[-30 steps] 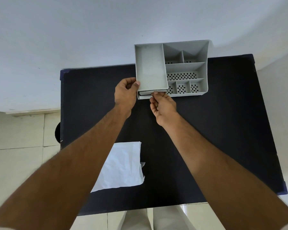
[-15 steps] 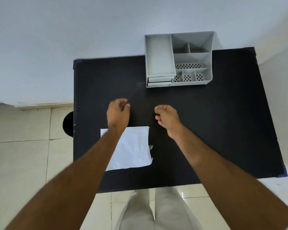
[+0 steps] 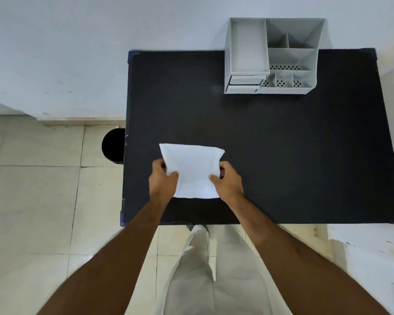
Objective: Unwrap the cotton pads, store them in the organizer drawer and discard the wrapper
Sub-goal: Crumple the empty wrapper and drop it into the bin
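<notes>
While your left hand (image 3: 163, 181) and your right hand (image 3: 227, 183) pinch the white wrapper (image 3: 192, 171) by its two side edges, thumbs on top and fingers under, you hold it just above the black table (image 3: 282, 155), between the hands. It looks flat and thin, so I judge it is empty now and that discarding it is the step in hand. Whether the cotton pads are already stored I cannot tell; none is visible.

To do this step well, bring the two edges together and crumple or fold the sheet into one hand, because a flat light sheet can float away when you drop it. Then carry it to your left, beyond the left hand and past the table edge, where a round black bin (image 3: 113, 145) stands on the floor, partly hidden under the table. Let go only when the hand is directly over the opening.

Well ahead of your right hand, at the far edge of the table, stands the grey organizer (image 3: 291, 57). Its drawers (image 3: 245, 84) look nearly pushed in.

Count: one wrapper, one bin, one organizer with two small drawers stacked at its front left, and two hands, both gripping.
</notes>
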